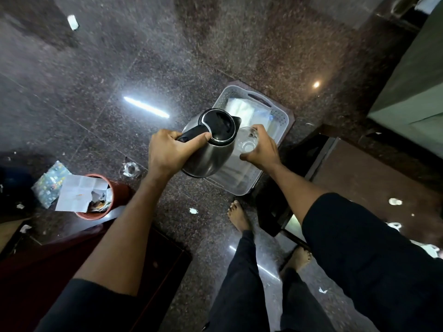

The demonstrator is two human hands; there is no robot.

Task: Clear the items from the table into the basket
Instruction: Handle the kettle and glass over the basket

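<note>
My left hand (165, 152): fingers wrapped round the handle of one steel kettle (211, 142).
My right hand (262, 147): gripping one clear glass (248, 141).
Basket (275, 111): one, on the floor below both.

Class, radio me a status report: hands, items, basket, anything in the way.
Left hand grips kettle by its handle. Right hand holds clear glass. Both above the basket on the floor. White items already inside; nothing blocking.
</note>
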